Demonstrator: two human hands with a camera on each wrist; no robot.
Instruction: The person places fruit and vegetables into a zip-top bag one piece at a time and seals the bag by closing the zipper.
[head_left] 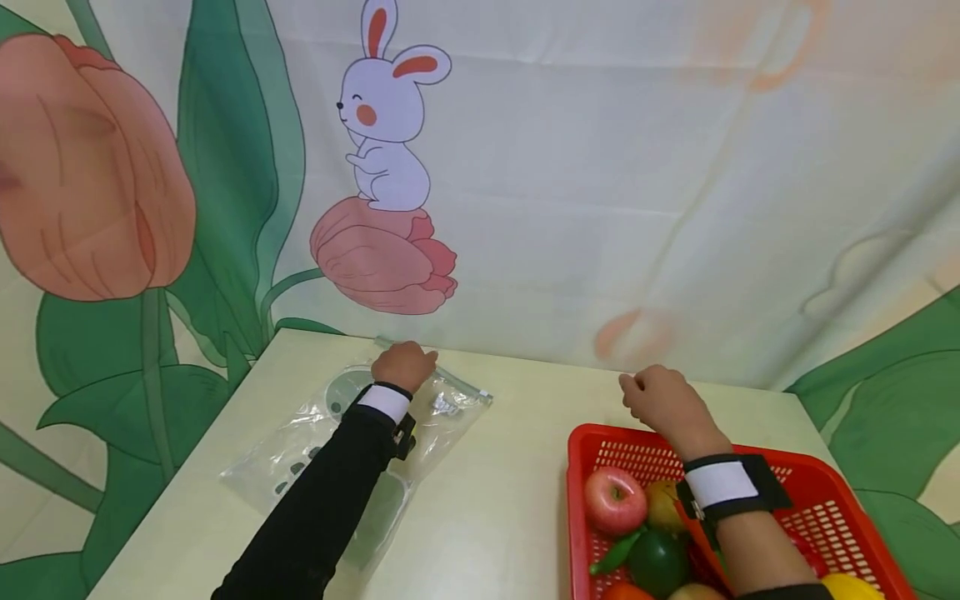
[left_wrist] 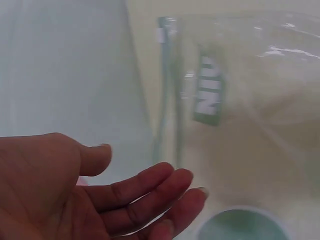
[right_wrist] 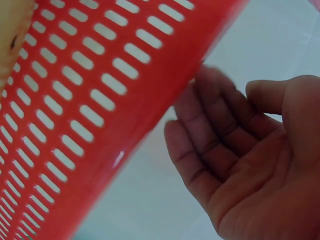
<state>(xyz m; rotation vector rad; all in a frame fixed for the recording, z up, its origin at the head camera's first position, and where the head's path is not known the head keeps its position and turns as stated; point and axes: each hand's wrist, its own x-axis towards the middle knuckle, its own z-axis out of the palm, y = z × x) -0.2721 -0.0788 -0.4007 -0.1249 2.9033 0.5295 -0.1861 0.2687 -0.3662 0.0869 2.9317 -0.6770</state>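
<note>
On the table's [head_left: 510, 467] left, we see the clear bag [head_left: 442, 429], zip edge [head_left: 465, 385] pointing away, long axis slanting toward us.
A sleeve [head_left: 315, 483] hides part; left hand [head_left: 403, 367] by the zip edge and right hand [head_left: 667, 404] by the cut-off basket [head_left: 576, 500] are relaxed, empty.

Left grip [head_left: 403, 367]: fingers relaxed, slightly bent, thumb apart, palm showing in wrist view. Left forearm [head_left: 318, 492], black-sleeved, slants below and left of that grip. Right grip [head_left: 667, 405]: fingers loosely curved, thumb apart, palm likewise showing. Right forearm [head_left: 768, 550], bare near wrist, slants below and right of its grip.
</note>
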